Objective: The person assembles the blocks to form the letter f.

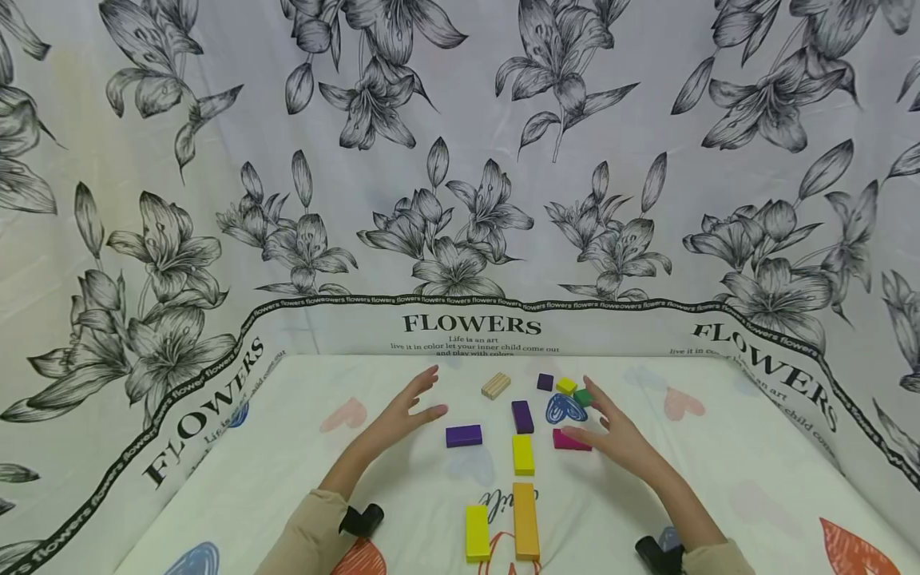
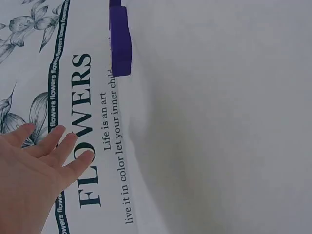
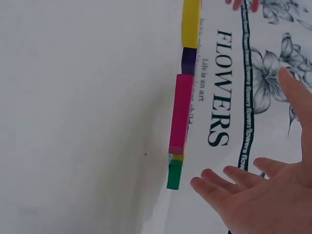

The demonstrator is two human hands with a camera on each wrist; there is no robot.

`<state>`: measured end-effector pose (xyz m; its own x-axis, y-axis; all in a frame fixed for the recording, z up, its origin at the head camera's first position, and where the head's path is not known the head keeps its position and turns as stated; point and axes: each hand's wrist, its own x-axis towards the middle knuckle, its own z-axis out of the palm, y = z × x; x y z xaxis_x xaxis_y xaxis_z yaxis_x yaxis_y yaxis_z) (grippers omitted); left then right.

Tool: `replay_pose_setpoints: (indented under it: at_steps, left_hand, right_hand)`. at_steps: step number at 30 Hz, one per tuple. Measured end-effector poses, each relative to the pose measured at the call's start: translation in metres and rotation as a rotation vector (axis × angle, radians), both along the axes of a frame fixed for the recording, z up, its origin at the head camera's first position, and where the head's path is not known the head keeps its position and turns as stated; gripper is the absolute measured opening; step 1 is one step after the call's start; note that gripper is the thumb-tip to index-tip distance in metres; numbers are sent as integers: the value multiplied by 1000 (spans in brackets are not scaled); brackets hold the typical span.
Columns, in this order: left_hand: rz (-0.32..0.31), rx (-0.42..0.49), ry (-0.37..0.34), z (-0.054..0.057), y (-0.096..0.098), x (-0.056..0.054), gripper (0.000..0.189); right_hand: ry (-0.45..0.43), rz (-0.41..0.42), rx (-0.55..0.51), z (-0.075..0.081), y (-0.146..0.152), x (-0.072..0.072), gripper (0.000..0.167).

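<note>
Both hands are held apart over the table with nothing in them. My left hand [image 1: 404,411], fingers spread, is nearest a purple block [image 1: 463,436] lying to its right; in the left wrist view that block [image 2: 121,41] stands clear of the fingers. My right hand [image 1: 620,435] has its fingers extended, overlapping a magenta block [image 1: 569,440] and near a green block [image 1: 582,397] in the head view. The right wrist view shows a gap between the hand [image 3: 268,195] and the magenta block [image 3: 181,114]. Between the hands lie another purple block [image 1: 522,417] and a yellow block [image 1: 523,455].
Closer to me lie an orange block [image 1: 526,523] and another yellow block [image 1: 477,533]. Farther back are a natural wood piece [image 1: 496,386], a small dark purple block [image 1: 545,382] and a small yellow block [image 1: 566,386]. A flower-printed curtain [image 1: 460,216] surrounds the white table cover [image 1: 402,495].
</note>
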<state>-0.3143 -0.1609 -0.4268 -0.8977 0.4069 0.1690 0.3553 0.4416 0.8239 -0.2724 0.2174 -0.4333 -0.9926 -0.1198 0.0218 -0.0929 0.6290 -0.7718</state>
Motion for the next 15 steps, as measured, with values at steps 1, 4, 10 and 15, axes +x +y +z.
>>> replay_pose_setpoints:
  at_steps: [1, 4, 10, 15]
  left_hand:
    - [-10, 5, -1, -1, 0, 1, 82]
    - [-29, 17, -23, -3, 3, 6, 84]
    - [-81, 24, -53, -4, 8, 15, 86]
    - [-139, 20, -34, -7, 11, 26, 87]
  right_hand:
    - [2, 12, -17, 0, 0, 2, 101]
    - [5, 45, -57, 1, -1, 7, 100]
    - [-16, 73, -103, 1, -4, 14, 97]
    - [-56, 67, -112, -2, -11, 18, 98]
